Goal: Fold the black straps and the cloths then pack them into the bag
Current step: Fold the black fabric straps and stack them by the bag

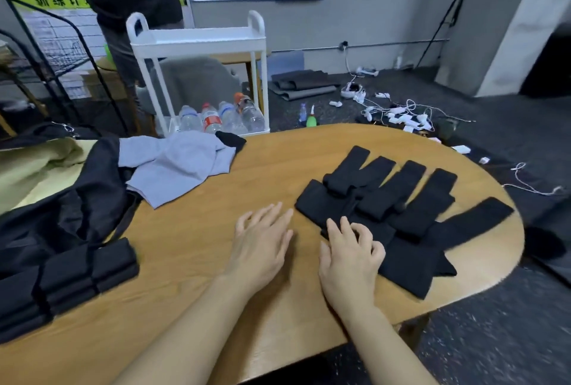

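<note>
Right hand point(350, 256) on black straps point(401, 199) — flat, overlapping, fanned.

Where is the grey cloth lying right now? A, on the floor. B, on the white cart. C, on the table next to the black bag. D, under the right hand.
C: the grey cloth lies crumpled on the table, touching the black bag.

Both bare forearms are extended forward from the lower edge of the view. The left hand point(262, 248) is held palm down, its fingers straight and slightly spread. The right hand point(350, 256) is also turned palm down just beside it, with its fingers point(361, 231) loosely curled at the tips.
</note>
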`<state>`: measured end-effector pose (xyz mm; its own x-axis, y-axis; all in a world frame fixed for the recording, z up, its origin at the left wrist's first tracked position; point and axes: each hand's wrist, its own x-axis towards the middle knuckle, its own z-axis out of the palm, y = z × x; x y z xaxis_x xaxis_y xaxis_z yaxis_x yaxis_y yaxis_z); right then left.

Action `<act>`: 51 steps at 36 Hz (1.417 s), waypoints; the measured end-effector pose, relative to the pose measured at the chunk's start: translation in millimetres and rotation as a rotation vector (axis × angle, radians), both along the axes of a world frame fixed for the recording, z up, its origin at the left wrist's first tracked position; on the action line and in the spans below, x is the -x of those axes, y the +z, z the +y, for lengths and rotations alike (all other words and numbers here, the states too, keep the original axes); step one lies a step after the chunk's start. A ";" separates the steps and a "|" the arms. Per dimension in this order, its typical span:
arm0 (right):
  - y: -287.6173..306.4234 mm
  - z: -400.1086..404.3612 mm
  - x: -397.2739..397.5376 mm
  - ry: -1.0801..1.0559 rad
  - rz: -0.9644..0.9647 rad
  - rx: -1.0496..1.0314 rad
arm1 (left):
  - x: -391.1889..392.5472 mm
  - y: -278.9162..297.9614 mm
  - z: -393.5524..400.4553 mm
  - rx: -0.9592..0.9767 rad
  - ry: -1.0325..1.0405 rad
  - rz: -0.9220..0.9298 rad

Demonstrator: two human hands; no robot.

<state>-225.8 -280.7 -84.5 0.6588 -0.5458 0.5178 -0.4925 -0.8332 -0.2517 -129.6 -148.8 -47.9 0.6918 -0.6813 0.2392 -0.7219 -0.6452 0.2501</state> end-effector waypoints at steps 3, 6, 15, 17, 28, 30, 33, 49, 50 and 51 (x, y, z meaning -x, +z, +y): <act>-4.7 -6.1 -5.8 -0.045 0.049 -0.015 | -11.6 4.1 -22.1 -0.014 -0.002 0.018; -6.8 -10.8 -13.3 -0.061 0.046 0.019 | -24.8 7.4 -45.2 -0.043 -0.004 0.023; -11.5 -15.5 -15.0 -0.145 0.119 -0.010 | -49.4 -1.7 -84.8 -0.186 0.087 0.130; -11.9 -15.4 -16.3 -0.152 0.125 -0.024 | -51.6 -1.8 -89.2 -0.172 0.128 0.156; -8.4 -14.9 -16.3 -0.168 0.185 -0.091 | -40.5 3.9 -86.4 0.215 0.150 0.296; -6.8 -14.1 -16.4 -0.162 0.191 -0.099 | -35.3 5.9 -72.3 0.275 0.157 0.279; -4.4 -12.9 -16.1 -0.157 0.202 -0.110 | -23.9 5.9 -45.0 0.329 0.187 0.259; 3.3 -10.2 -7.5 -0.127 0.371 -0.097 | 50.9 -17.8 61.2 0.193 0.562 0.173; 2.2 -11.0 -7.6 -0.122 0.392 -0.087 | 54.5 -16.7 63.2 0.155 0.578 0.150; 2.0 -11.4 -7.1 -0.123 0.399 -0.082 | 57.4 -15.8 64.6 0.122 0.585 0.133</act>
<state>-218.7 -292.1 -82.5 0.7259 -0.6619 0.1870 -0.6593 -0.7471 -0.0846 -186.9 -84.1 -63.6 0.9722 -0.1526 0.1776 -0.2141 -0.8864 0.4105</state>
